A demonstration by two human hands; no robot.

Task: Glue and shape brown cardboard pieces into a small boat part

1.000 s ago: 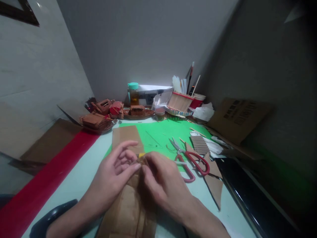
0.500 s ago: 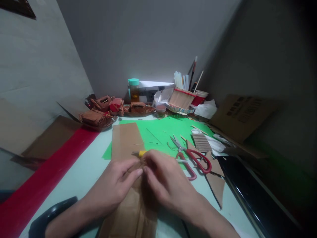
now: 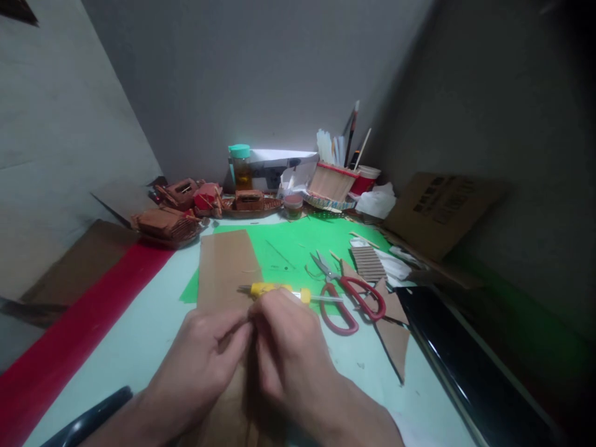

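Both hands meet fingertip to fingertip over a long strip of brown cardboard (image 3: 228, 261). My left hand (image 3: 205, 354) is closed in a pinch, thumb against forefinger. My right hand (image 3: 293, 354) pinches right beside it, its fingers curled. What lies between the fingertips is small and mostly hidden. Just beyond the knuckles is a yellow hot glue gun (image 3: 267, 288), its dark tip pointing left and a clear stick at its rear. To the right of it, red-handled scissors (image 3: 347, 288) lie with their blades slightly apart.
Cardboard scraps (image 3: 395, 344) and a corrugated piece (image 3: 367, 264) lie right of the scissors, near a long black glossy object (image 3: 456, 354). A green sheet (image 3: 284, 239) lies beneath. Brown model boats (image 3: 165, 225), a teal-lidded bottle (image 3: 241, 167) and a stick holder (image 3: 333, 182) line the back.
The hands have shifted slightly left and nearer, still pinched together. More of the glue gun now shows beyond them. The whole view has moved a little, so the background sits further left.
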